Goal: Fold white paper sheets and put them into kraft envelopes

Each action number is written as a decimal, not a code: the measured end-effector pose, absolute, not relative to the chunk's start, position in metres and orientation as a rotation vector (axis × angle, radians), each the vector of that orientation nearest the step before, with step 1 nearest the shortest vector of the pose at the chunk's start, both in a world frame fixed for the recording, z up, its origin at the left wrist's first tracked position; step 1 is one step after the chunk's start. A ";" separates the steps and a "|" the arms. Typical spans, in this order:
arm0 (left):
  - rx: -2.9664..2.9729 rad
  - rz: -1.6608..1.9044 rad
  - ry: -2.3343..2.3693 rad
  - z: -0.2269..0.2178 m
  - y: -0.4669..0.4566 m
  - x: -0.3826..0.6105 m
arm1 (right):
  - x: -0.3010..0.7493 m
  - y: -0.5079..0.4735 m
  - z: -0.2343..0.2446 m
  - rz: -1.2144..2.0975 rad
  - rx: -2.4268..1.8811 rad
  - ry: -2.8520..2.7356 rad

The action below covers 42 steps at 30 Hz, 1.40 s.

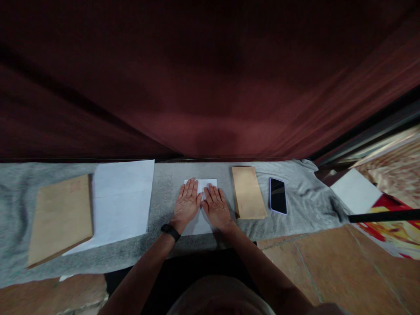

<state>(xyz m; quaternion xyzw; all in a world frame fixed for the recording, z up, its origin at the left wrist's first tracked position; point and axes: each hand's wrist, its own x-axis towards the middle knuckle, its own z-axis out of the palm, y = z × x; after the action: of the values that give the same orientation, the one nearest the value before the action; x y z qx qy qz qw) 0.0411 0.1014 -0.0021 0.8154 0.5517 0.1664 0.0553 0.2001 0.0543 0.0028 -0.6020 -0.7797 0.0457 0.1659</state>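
Observation:
A white sheet of paper [200, 225], which looks folded, lies on the grey cloth in front of me. My left hand [187, 201] rests flat on its left side, fingers stretched out and pointing away from me; a black band circles that wrist. On the paper's right side my right hand [215, 205] presses flat too, with its thumb close to the left one. To the right of it is a stack of brown envelopes [248, 192]. The hands cover much of the paper, so its fold lines are hard to make out.
Larger white sheets [123, 201] lie to the left, partly under a big brown envelope stack [62, 216]. A phone [278, 196] sits right of the small envelopes. Grey cloth [305, 197] covers the narrow surface, and a dark red curtain [210, 96] hangs behind it.

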 end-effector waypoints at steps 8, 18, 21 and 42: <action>2.468 0.530 1.712 0.001 0.080 0.037 | 0.199 0.055 0.003 0.133 -1.720 -2.213; 2.568 0.449 1.607 0.004 0.013 0.023 | 0.193 0.053 0.013 0.141 -1.799 -2.169; 2.583 0.438 1.618 0.003 0.011 0.019 | 0.176 0.042 0.012 0.175 -1.818 -2.145; 2.496 0.578 1.594 0.013 0.011 0.025 | 0.202 -0.005 -0.001 0.086 -1.822 -2.153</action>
<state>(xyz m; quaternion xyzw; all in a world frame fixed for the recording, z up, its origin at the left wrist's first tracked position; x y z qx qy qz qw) 0.0249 0.0109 0.0128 0.8256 0.5272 0.1913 0.0622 0.2019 -0.0046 -0.0008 -0.6375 -0.7533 0.0302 0.1590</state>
